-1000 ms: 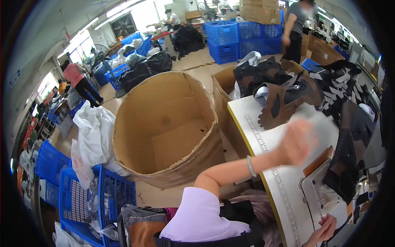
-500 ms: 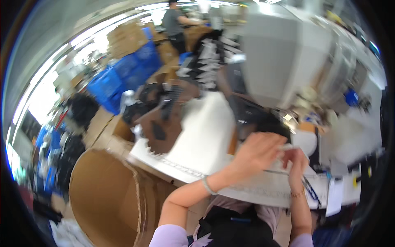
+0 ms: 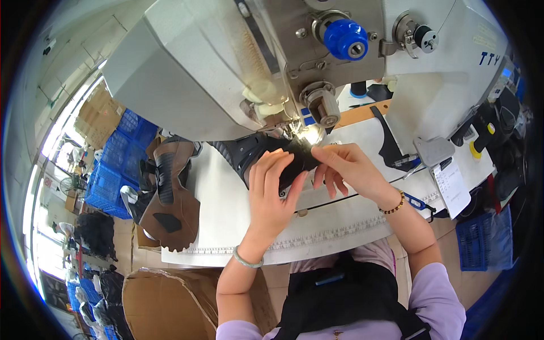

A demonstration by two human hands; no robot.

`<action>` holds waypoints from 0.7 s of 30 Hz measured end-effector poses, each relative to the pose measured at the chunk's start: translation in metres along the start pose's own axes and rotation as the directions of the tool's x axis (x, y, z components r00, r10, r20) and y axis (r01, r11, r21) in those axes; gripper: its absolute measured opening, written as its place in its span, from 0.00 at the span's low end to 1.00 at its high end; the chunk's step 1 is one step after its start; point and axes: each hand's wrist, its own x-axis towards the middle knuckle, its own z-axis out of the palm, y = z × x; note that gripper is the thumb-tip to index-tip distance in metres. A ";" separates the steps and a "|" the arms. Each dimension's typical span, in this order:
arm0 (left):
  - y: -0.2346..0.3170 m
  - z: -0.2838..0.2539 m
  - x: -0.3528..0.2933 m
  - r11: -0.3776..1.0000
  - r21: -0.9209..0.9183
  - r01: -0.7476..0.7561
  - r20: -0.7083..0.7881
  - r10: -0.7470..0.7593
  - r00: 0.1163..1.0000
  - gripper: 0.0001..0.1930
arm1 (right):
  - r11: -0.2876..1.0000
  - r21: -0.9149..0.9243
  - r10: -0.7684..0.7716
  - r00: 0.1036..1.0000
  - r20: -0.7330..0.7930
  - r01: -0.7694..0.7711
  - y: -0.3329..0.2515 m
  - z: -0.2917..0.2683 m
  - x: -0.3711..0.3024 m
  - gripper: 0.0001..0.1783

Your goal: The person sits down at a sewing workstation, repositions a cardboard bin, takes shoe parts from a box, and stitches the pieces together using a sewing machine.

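Note:
Under the lit needle area of a grey sewing machine (image 3: pixel 175 85) lies a black shoe upper (image 3: pixel 297 161). My left hand (image 3: pixel 268 195) grips its near left side, fingers over the top and thumb apart on the near edge. Thumb and forefinger of my right hand (image 3: pixel 345 170) pinch the upper's right edge close to the lamp, while the other fingers hang bent below. Both hands hide part of the upper. To the left, a brown and black shoe upper (image 3: pixel 175 207) hangs over the table edge.
The white table (image 3: pixel 221 221) has a ruler strip along its front edge. A black cut piece (image 3: pixel 391 141), a blue-handled tool (image 3: pixel 416 201) and a paper sheet (image 3: pixel 451 187) lie at right. A cardboard box (image 3: pixel 170 303) stands below left, a blue crate (image 3: pixel 476 241) below right.
My view has swung to the machine, which now fills the top. My hands, blurred and close together before, are now on the black upper by the needle area.

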 end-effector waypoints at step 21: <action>-0.041 -0.012 -0.001 0.981 -0.037 -0.189 0.166 0.192 0.967 0.23 | 0.999 0.004 0.047 0.997 -0.066 -0.047 0.000 0.017 0.001 0.19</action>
